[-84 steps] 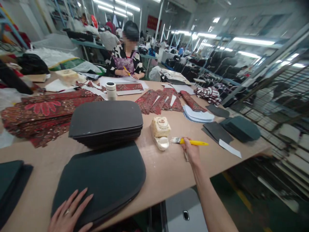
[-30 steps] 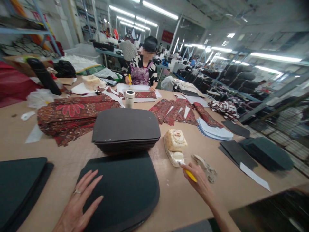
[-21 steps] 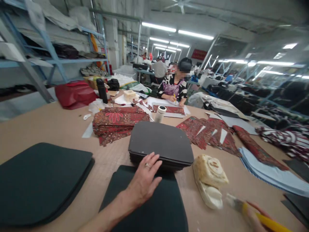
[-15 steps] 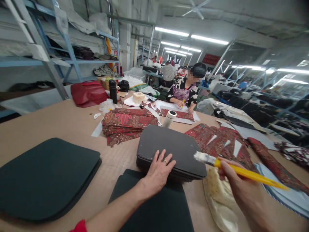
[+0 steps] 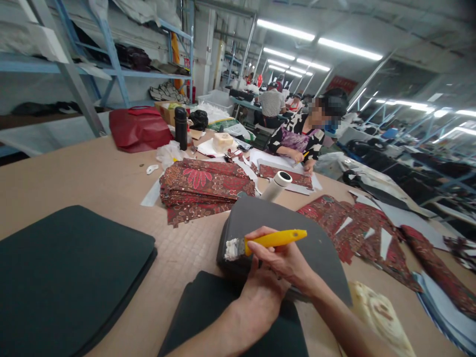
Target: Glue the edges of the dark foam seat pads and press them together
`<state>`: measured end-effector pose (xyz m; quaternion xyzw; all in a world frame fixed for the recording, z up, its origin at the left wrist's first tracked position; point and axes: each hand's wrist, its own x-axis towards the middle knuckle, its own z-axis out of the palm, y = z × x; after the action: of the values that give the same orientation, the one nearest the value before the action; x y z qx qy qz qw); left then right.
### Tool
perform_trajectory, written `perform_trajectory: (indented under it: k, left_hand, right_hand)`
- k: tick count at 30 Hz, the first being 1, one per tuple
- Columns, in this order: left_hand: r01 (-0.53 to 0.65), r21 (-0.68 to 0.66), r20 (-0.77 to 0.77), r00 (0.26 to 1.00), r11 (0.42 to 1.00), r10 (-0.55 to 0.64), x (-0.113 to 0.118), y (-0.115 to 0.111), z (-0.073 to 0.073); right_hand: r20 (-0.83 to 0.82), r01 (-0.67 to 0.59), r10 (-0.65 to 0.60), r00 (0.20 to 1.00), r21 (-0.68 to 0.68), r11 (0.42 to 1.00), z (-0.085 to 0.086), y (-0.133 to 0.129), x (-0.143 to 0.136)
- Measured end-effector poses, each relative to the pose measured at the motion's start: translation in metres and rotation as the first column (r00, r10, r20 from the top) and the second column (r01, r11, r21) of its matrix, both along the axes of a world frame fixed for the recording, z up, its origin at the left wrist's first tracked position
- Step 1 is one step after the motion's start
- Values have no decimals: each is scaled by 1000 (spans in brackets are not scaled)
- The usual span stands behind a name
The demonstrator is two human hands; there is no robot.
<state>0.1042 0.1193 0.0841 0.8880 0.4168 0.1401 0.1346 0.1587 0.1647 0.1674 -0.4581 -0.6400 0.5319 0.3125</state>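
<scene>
My right hand (image 5: 280, 255) is closed around the yellow handle of a paintbrush (image 5: 277, 239). White paste clings to the bristles, which are at the left end of a stack of dark grey panels (image 5: 316, 248). Below it, my left hand (image 5: 266, 292) rests at the near edge of that stack, fingers outstretched but mostly hidden behind my right hand. Under my left forearm lies a dark green panel (image 5: 201, 302). Another pile of dark green panels (image 5: 74, 267) is on the left. To the right of my right forearm sits a cream-coloured container (image 5: 381, 312), crusted on top.
Patterned red fabric pieces (image 5: 208, 181) are piled beyond the panels, with more fabric (image 5: 342, 223) at right. A white bottle (image 5: 277, 186) stands behind the grey stack, a black flask (image 5: 181, 129) farther left near a red bag (image 5: 139, 129). Across the table a co-worker (image 5: 297, 136) works.
My right hand has carried the brush leftward from the right side onto the grey stack's left end, crossing over my left hand. The view has shifted slightly, and the grey stack appears turned.
</scene>
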Motion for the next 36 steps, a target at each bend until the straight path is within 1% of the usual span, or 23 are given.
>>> perform_trajectory:
  k: [2,4,6,8,10,12,15,18,21,24,27,33,36]
  left_hand:
    - [6,-45,36,999,999,-4,-3,0,3]
    - [30,-71,73,997,997,-25,-9,0,9]
    - [39,-70,95,995,997,-33,-14,0,16]
    - [26,-70,98,995,997,-19,-17,0,19]
    - [12,-59,98,995,998,-6,-17,0,18]
    - [-2,-11,102,995,1000,3,-16,1,14]
    - [-20,151,135,991,988,0,-16,2,4]
    - [-92,343,190,981,935,27,-16,4,-7]
    - [-187,469,261,963,863,67,-13,6,-13]
    - [-259,516,321,942,817,96,-10,7,-15]
    - [-290,528,348,931,798,108,-7,9,-17]
    - [-316,559,373,922,767,108,-6,11,-19]
    - [-291,574,356,930,765,87,-8,12,-18]
  right_hand:
    - [15,-2,2,1000,17,1000,-2,9,-3]
    - [18,59,-60,998,68,996,-2,18,-5]
    - [5,110,-111,994,101,989,-2,25,-5]
    - [-6,88,-88,996,76,993,-1,26,-4]
    - [-7,14,-14,1000,14,1000,-2,27,-5]
    - [-1,-38,38,999,-15,999,-4,31,-7]
    - [-11,-19,20,1000,51,999,-8,51,-11]
    - [-28,47,-44,999,124,991,-13,81,-13]
    - [-25,91,-88,996,185,978,-18,110,-11]
    - [-11,136,-137,990,235,962,-24,132,-5]
    - [1,172,-179,984,255,951,-25,147,6]
    - [27,216,-234,972,285,934,-18,158,25]
    - [30,215,-234,972,289,933,-19,160,31]
